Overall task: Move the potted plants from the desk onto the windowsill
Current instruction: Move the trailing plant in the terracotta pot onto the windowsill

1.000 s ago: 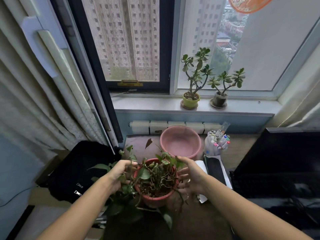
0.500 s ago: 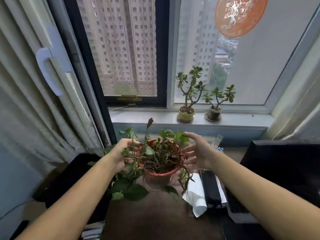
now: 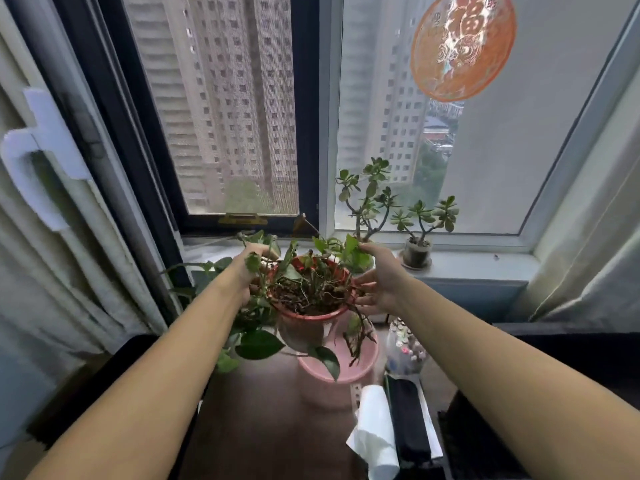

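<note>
A red pot with a trailing green vine (image 3: 304, 323) hangs in the air above the desk (image 3: 263, 420), just short of the windowsill (image 3: 474, 265). My left hand (image 3: 247, 271) grips its left rim and my right hand (image 3: 379, 285) holds its right rim, fingers spread along the side. Two small jade plants stand on the sill: one (image 3: 367, 202) partly hidden behind the vine leaves, another in a dark pot (image 3: 417, 251) to its right.
An empty pink pot (image 3: 356, 372) sits on the desk under the lifted plant. A marker holder (image 3: 403, 348), white paper (image 3: 375, 434) and a dark monitor (image 3: 568, 372) lie to the right. Curtains hang on both sides; a black bag (image 3: 114, 372) is at the left.
Both hands have lifted the red pot off the desk and carried it up and forward toward the windowsill. The view has tilted up with it.
</note>
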`<state>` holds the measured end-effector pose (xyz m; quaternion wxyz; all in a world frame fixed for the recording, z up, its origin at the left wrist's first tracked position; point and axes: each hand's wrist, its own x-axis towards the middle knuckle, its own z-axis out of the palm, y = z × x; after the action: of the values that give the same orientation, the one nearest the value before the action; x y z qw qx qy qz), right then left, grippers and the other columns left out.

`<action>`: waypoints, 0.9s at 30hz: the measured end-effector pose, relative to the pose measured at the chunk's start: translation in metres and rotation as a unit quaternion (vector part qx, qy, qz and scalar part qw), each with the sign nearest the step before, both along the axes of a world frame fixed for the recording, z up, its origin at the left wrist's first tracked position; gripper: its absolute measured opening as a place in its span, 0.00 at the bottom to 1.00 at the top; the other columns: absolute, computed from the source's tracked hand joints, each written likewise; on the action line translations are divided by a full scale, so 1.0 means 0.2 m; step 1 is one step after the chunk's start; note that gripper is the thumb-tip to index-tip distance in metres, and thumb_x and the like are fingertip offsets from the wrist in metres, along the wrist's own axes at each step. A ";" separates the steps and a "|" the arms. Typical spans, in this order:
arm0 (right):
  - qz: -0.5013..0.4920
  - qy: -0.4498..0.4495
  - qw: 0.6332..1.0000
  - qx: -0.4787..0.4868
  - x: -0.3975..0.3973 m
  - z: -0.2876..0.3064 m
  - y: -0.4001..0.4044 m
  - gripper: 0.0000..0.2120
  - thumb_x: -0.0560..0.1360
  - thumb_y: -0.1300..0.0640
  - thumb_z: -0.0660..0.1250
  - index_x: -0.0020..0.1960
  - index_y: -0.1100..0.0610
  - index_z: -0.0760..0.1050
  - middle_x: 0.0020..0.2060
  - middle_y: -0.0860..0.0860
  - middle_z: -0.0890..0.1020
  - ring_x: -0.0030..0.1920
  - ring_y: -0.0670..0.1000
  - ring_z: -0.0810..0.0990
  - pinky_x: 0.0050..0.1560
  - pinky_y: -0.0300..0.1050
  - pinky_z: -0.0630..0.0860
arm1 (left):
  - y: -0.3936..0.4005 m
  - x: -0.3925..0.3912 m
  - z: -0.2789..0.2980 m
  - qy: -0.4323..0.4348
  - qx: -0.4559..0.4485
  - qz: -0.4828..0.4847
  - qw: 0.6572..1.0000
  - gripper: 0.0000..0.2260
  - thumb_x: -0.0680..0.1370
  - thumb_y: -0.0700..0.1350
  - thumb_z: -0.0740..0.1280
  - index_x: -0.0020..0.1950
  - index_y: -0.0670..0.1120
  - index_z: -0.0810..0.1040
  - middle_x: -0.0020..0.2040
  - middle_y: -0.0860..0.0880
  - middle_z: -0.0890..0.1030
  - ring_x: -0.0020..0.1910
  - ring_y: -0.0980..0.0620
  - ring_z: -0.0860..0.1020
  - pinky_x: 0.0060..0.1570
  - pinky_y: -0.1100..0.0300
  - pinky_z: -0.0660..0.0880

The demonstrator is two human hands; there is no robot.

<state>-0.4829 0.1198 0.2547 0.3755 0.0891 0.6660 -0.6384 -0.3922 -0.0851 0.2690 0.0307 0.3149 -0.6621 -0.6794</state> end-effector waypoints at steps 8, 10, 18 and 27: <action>-0.025 0.000 0.999 -0.023 -0.30 -0.02 -0.19 0.33 0.72 0.37 0.64 0.58 0.67 0.74 0.48 0.60 0.79 0.47 0.56 0.78 0.54 0.52 0.80 | -0.18 -0.43 -0.01 0.061 0.039 0.023 0.997 0.10 0.70 0.36 0.59 0.31 0.46 0.63 0.26 0.49 0.65 0.15 0.55 0.62 0.16 0.69 0.59; -0.025 0.006 0.999 -0.024 -0.38 -0.01 -0.24 0.32 0.72 0.37 0.63 0.56 0.67 0.73 0.48 0.59 0.79 0.47 0.56 0.78 0.51 0.51 0.80 | -0.23 -0.52 -0.01 0.049 0.020 0.044 0.998 0.08 0.67 0.38 0.62 0.31 0.47 0.67 0.29 0.48 0.66 0.16 0.55 0.66 0.17 0.68 0.62; -0.050 0.036 0.997 -0.041 -0.74 -0.07 -0.52 0.28 0.73 0.39 0.61 0.57 0.64 0.73 0.54 0.60 0.79 0.54 0.58 0.79 0.58 0.56 0.78 | -0.47 -0.97 -0.10 0.057 -0.036 0.054 0.996 0.10 0.76 0.39 0.60 0.35 0.46 0.69 0.36 0.48 0.71 0.29 0.53 0.69 0.20 0.67 0.69; -0.040 0.050 0.997 -0.046 -0.97 -0.18 -0.79 0.24 0.79 0.41 0.56 0.42 0.62 0.71 0.38 0.57 0.77 0.38 0.52 0.76 0.43 0.45 0.76 | -0.78 -1.22 -0.28 0.055 -0.051 0.061 0.995 0.08 0.77 0.41 0.60 0.38 0.47 0.72 0.40 0.48 0.74 0.36 0.52 0.71 0.36 0.58 0.68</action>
<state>-0.6769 -0.0387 0.2183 0.3197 0.0667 0.6498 -0.6864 -0.6368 -0.2418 0.2127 0.1240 0.3149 -0.6727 -0.6580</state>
